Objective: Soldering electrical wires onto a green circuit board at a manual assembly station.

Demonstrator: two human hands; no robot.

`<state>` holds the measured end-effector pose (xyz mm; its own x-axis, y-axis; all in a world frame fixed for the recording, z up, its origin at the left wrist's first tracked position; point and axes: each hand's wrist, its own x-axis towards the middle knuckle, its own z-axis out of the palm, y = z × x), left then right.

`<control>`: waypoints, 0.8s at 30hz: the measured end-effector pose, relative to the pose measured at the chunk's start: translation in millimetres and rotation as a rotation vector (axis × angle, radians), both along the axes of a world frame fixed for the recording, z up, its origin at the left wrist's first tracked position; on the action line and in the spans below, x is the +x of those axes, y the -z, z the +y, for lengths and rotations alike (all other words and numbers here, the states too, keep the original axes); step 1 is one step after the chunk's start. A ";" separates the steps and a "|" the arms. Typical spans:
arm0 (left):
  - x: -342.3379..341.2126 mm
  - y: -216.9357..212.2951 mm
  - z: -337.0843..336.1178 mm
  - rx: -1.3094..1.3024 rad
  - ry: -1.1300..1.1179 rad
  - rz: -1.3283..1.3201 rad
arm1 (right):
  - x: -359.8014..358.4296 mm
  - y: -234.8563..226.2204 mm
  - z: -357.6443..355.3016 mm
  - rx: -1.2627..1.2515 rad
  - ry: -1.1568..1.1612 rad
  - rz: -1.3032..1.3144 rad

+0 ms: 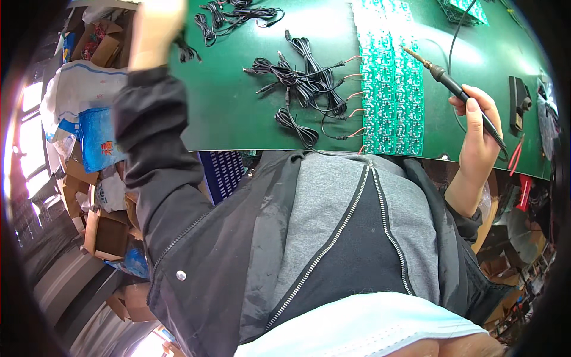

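Note:
My right hand (479,131) grips a soldering iron (452,86) by its black handle, its tip slanting up and left over the edge of a panel of green circuit boards (392,89). Along the panel's left edge, several short reddish wires join it to black cables (306,80), which lie bundled on the green table. At the upper left my left hand (157,30) is smeared by motion and its fingers are cut off by the picture's top edge. Close beside it lies a small black cable bundle (188,50); whether the hand touches it, I cannot tell.
More black cable bundles (229,16) lie at the table's far side. Further green boards (467,9) are at the far right. A black holder (518,104) and a red-handled tool (516,156) sit near the right edge. Cardboard boxes (106,232) and a blue bag (98,140) stand at the left.

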<state>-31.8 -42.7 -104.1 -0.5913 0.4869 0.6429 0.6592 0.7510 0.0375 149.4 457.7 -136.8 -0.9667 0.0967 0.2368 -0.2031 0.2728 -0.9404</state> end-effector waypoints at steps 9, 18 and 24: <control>-2.2 86.4 -3.4 -0.114 -0.390 -0.823 | 6.4 -4.8 5.0 0.008 -0.026 0.016; 21.3 42.4 -12.9 0.447 -0.339 -0.550 | 4.6 0.9 2.4 -0.020 -0.057 -0.007; 23.1 32.8 29.0 0.319 -0.265 -0.542 | 5.6 3.2 9.5 -0.003 -0.038 -0.012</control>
